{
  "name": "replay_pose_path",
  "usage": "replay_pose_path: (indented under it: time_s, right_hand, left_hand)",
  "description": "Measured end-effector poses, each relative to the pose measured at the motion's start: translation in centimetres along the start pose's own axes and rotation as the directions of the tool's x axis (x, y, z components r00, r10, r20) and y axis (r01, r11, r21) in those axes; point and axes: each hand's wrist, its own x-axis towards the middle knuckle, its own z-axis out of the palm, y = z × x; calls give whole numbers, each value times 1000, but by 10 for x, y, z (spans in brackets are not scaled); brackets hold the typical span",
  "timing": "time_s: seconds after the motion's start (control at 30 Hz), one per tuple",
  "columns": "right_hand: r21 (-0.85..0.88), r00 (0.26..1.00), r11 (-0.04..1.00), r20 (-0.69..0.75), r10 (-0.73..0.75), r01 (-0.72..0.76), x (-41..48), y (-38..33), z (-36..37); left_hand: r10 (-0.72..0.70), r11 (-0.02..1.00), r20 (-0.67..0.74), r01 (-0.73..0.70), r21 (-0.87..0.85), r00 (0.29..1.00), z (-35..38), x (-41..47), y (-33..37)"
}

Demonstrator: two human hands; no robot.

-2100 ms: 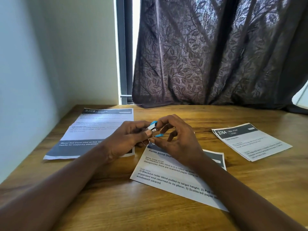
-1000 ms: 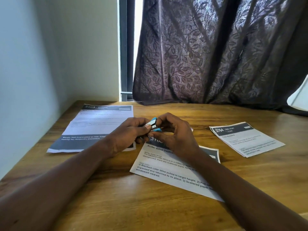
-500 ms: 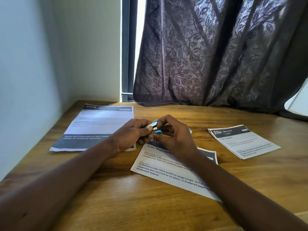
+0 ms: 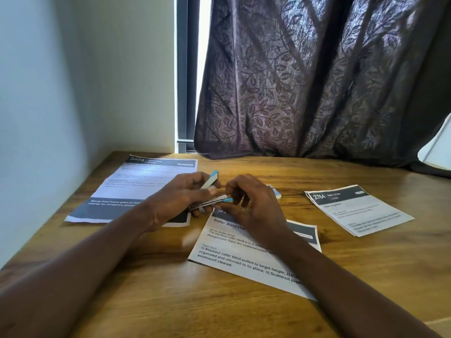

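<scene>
I see a wooden table carrying 3 printed papers: sheet 3409 at left, sheet 2764 at right, roller-blind sheet between. A dark leaf-patterned curtain hangs behind.

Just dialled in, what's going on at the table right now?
A person's left hand grips a small blue-and-silver stapler, hinged open above the wooden table. The right hand pinches the blue front end of its lower rail. Printed sheets lie under and beside the hands; a small box sits behind the right hand.
</scene>
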Motion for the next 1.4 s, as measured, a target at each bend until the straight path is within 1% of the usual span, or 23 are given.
replay_pose_path:
  time_s: [0.07, 0.13, 0.2, 0.23, 0.27, 0.33, 0.37, 0.4, 0.43, 0.5, 0.57, 0.67, 0.77, 0.87, 0.97, 1.07, 1.13, 1.27, 1.4]
  right_hand:
    - [-1, 1000, 1000, -11, 1, -1, 0, 0, 0]
    - [-6, 1000, 1000, -15, -4, 4, 0, 0, 0]
    - [-37, 999, 999, -1, 33, -33, -1, 1, -1]
    - [-89, 997, 993, 25, 77, -74, -1, 1, -2]
    - [-178, 989, 977, 67, 132, -118, -1, 3, -3]
    - [-396, 952, 901, 164, 257, -175, 0, 7, -5]
    - [-468, 930, 863, 197, 311, -190, 0, 8, -5]
    - [-504, 915, 841, 212, 342, -197, 1, 8, -5]
    - [-513, 912, 835, 215, 348, -198, 1, 8, -5]
    - [-512, 925, 843, 215, 314, -167, 2, 6, -4]
    - [-527, 925, 839, 234, 300, -139, 2, 3, -5]
    - [-549, 920, 826, 245, 307, -129, 2, -1, -5]
    - [-541, 922, 830, 238, 305, -135, 0, -2, -5]
    - [-491, 925, 858, 235, 297, -150, -1, -2, -5]
    - [-453, 939, 882, 231, 253, -126, -2, 2, -5]
    - [-381, 950, 912, 195, 243, -155, -3, 4, -6]
    - [-358, 951, 917, 178, 252, -176, -4, 5, -8]
    - [-334, 958, 926, 154, 241, -179, -3, 4, -10]
    - [-336, 969, 930, 142, 205, -147, -3, 1, -11]
  left_hand:
    - [16, 998, 34, -18, 61, 999, 1, -1, 0]
    - [4, 997, 30, -6, 73, 1000, 1, -1, -1]
    - [12, 997, 18, -13, 78, 1000, 0, 0, -2]
    - [17, 995, 6, -17, 96, 1000, -1, 1, -1]
    - [20, 992, -12, -18, 126, 1000, -1, 1, -1]
    - [37, 975, -51, -25, 221, 998, -1, 1, 2]
    - [52, 959, -70, -30, 283, 996, -1, 1, 3]
    - [70, 934, -84, -35, 355, 994, -2, 1, 3]
    - [87, 902, -88, -41, 430, 992, -3, 0, 2]
    - [117, 820, -81, -50, 570, 990, -5, -1, 2]
    - [119, 761, -83, -37, 647, 989, -5, 0, 2]
    - [115, 719, -90, -21, 695, 989, -7, 1, 2]
    - [122, 652, -57, -37, 757, 991, -12, 1, 1]
    - [105, 614, -19, -50, 787, 994, -13, -1, 2]
    - [127, 588, 0, -75, 805, 992, -14, -2, 2]
    - [136, 590, 9, -89, 802, 991, -15, -2, 2]
    - [130, 614, 15, -92, 784, 991, -14, -3, 3]
    - [131, 705, 9, -99, 702, 991, -15, -2, 3]
    - [27, 805, 61, -58, 590, 998, -13, 0, 2]
